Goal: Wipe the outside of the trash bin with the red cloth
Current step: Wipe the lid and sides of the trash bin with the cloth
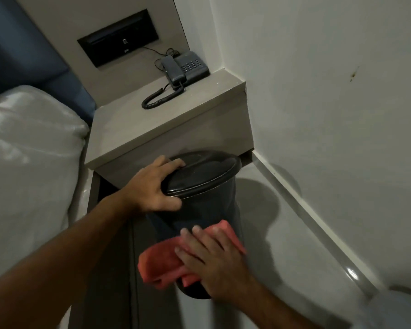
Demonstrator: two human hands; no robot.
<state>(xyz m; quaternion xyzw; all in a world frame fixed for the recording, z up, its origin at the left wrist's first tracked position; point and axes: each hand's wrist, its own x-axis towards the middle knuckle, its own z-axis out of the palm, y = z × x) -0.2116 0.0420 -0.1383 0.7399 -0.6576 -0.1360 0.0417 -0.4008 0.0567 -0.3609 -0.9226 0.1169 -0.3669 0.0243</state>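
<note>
A dark round trash bin (199, 210) with a black lid (199, 172) stands on the floor just in front of the nightstand, tilted toward me. My left hand (152, 186) grips the lid's near left rim, fingers over the top and thumb under the edge. My right hand (214, 260) lies flat on the red cloth (161, 264), pressing it against the lower front of the bin's side. The cloth is bunched to the left of my fingers and a corner sticks out above them. The bin's base is partly hidden by my right hand and the cloth.
A beige nightstand (152, 124) carries a dark corded phone (185, 67). A bed with a white pillow (29, 143) is at the left. A white wall (330, 103) with a skirting board runs along the right. Grey floor (282, 245) lies to the right of the bin.
</note>
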